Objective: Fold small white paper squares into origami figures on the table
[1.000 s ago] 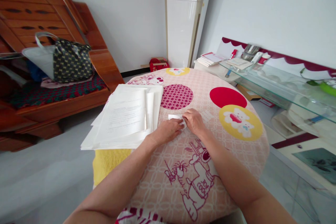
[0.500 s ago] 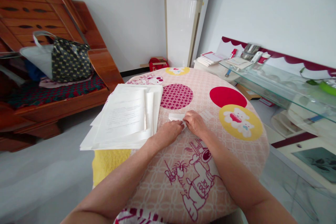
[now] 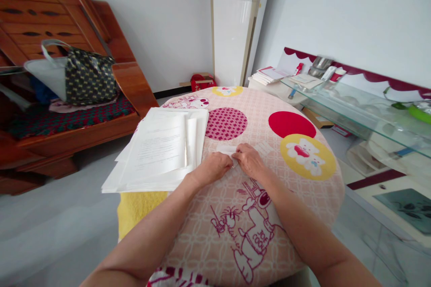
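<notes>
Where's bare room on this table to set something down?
Bare cloth shows at right over the red circle and yellow circle; ahead over the checkered circle, right of the papers; and between the forearms around the cartoon print. Crowded: the left, under the papers, and the middle, where the left hand and right hand hold a white slip.

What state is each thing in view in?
Left hand, curled at the paper slip, grip unclear
Right hand, pinching the paper slip
Paper slip, partly hidden
Paper stack, lying flat, edges uneven
Handbag, set down; open or shut unclear
Tablecloth, spread out
Air conditioner, upright; on or off unclear
</notes>
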The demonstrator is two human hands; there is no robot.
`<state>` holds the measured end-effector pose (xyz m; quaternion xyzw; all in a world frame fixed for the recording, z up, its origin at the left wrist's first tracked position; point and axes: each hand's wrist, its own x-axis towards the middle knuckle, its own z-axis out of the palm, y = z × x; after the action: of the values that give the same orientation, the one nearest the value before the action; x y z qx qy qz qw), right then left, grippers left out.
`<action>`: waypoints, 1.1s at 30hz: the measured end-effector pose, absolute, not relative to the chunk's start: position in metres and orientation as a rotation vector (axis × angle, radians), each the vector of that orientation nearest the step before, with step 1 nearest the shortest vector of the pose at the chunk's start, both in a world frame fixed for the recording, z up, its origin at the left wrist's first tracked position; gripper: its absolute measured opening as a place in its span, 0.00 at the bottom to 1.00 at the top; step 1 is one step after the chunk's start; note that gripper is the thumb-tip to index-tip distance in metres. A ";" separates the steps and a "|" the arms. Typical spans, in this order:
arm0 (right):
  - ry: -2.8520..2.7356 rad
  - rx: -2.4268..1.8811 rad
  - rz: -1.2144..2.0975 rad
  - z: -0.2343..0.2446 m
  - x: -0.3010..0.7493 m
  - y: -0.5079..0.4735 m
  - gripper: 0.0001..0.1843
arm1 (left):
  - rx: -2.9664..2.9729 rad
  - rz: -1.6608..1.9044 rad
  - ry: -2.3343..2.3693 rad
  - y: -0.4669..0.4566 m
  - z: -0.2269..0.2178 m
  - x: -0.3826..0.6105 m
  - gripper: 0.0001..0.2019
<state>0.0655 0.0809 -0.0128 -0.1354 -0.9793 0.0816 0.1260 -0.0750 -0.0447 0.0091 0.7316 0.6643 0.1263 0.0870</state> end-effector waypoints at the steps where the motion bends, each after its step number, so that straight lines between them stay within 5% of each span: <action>1: -2.852 -0.392 0.223 -0.013 0.066 0.080 0.16 | 2.131 0.415 2.016 -0.045 0.011 -0.079 0.10; 10: -2.884 -0.403 0.165 -0.009 0.070 0.072 0.16 | 1.903 1.249 2.191 -0.045 0.017 -0.096 0.11; 19: -2.837 -0.433 0.332 -0.006 0.071 0.070 0.16 | 2.140 0.466 2.118 -0.034 -0.007 -0.090 0.14; 26: -2.819 -0.423 0.294 -0.012 0.071 0.071 0.15 | 2.192 0.320 2.178 -0.040 0.001 -0.083 0.15; 33: -2.546 -0.686 0.626 -0.018 0.058 0.084 0.15 | 2.239 0.224 2.168 -0.042 0.004 -0.082 0.15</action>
<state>0.0579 0.0844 -0.0182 -0.2474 -0.9176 0.2255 0.2143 -0.0815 -0.0416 0.0044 0.7164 0.6939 0.0718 0.0085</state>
